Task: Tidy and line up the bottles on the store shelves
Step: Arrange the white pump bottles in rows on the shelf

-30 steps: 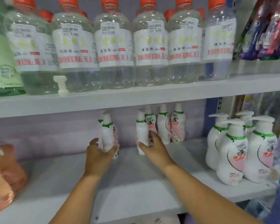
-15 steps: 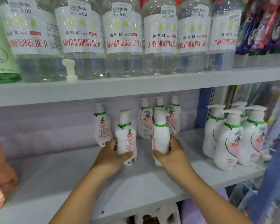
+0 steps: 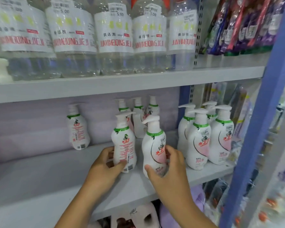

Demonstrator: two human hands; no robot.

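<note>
Two pump bottles in my hands at the lower shelf (image 3: 39, 175) front: left hand (image 3: 104, 168) grips one (image 3: 124, 145), label turned away; right hand (image 3: 168, 171) grips another (image 3: 154, 145). Four (image 3: 77, 129) stand behind; five clear bottles (image 3: 115, 38) above.

Bare shelf (image 3: 39, 178) left of lone bottle (image 3: 77, 129)

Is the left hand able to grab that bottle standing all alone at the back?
Probably not right now: the left hand is already gripping a pump bottle. The lone bottle has bare shelf in front, so once the hand lets go, the way looks free.
</note>
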